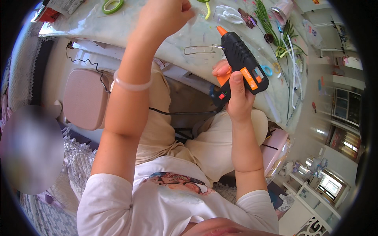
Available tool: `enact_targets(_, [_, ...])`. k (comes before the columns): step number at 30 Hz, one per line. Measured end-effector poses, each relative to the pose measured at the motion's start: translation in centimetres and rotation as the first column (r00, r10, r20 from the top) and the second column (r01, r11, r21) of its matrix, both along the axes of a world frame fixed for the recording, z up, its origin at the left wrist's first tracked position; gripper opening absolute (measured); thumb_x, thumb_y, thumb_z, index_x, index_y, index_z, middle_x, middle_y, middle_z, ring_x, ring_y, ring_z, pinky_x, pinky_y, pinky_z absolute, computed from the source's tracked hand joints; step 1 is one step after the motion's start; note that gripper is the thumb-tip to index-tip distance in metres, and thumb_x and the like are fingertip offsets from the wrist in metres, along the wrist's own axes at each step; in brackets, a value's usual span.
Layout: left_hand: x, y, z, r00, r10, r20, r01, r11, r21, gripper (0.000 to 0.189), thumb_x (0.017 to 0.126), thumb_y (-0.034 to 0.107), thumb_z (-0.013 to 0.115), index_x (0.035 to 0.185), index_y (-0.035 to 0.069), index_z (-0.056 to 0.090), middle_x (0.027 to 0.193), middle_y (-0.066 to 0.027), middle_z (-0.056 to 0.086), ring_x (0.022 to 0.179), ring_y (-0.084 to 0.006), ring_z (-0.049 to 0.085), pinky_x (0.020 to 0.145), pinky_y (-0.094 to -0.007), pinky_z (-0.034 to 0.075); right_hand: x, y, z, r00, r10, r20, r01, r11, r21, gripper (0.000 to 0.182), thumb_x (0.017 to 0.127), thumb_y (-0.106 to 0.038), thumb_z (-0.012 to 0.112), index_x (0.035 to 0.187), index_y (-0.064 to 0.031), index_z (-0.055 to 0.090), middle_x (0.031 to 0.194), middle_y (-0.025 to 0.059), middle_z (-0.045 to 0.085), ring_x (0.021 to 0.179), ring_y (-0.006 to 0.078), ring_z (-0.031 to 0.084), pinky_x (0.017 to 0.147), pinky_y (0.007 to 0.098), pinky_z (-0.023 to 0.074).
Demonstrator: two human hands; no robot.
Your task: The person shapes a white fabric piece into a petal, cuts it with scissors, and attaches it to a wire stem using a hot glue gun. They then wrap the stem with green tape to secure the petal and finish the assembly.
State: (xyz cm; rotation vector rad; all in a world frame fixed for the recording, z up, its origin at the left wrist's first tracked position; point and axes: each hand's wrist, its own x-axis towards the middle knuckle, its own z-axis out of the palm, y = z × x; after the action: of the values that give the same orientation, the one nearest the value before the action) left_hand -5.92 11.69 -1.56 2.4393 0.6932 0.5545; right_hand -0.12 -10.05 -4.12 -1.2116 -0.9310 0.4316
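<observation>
A black and orange hot glue gun [243, 59] is in my right hand [239, 88], its orange nozzle pointing up and left over the table and its wire stand folded out to the left. My right thumb lies along its side, and my fingers are at the orange trigger. My left hand [174, 14] is raised over the table at the top, blurred at the fingers, which look curled; whether they hold anything is not visible. Beyond the nozzle lie white pipe cleaners [229, 14] and a yellow-green fuzzy piece [208, 11]. Green tape [112, 6] lies left of my left hand.
Green stems [265, 20], white strips [292, 65], blue-handled scissors [266, 70] and a clear glue stick [271, 106] lie on the marbled table [183, 38] at the right. A black cord [183, 113] runs from the gun across my lap. A pink stool [85, 98] stands at the left.
</observation>
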Motion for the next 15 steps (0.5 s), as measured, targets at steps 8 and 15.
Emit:
enact_targets(8, [-0.2, -2.4, 4.5, 0.874, -0.259, 0.411, 0.364, 0.91, -0.2, 0.012, 0.075, 0.01, 0.066, 0.084, 0.001, 0.066, 0.076, -0.0074, 0.064, 0.065, -0.0125, 0.058, 0.058, -0.0247, 0.045, 0.5, -0.5, -0.2, 0.979, 0.057, -0.198, -0.047, 0.997, 0.056, 0.039, 0.093, -0.037, 0.048, 0.091, 0.0016, 0.055, 0.081, 0.011, 0.058, 0.078, 0.019, 0.054, 0.075, 0.0336, 0.0438])
enact_targets(15, [-0.6, -2.5, 4.0, 0.751, -0.466, 0.468, 0.565, 0.82, -0.09, 0.009, 0.07, 0.003, 0.063, 0.078, 0.0, 0.066, 0.074, -0.0066, 0.062, 0.065, -0.0136, 0.056, 0.057, -0.0241, 0.044, 0.0, -0.6, 0.4, 0.984, 0.095, -0.154, -0.096, 0.995, -0.002, 0.047, 0.092, -0.047, 0.042, 0.087, -0.0007, 0.051, 0.081, 0.0128, 0.054, 0.082, 0.0234, 0.051, 0.082, 0.0391, 0.0405])
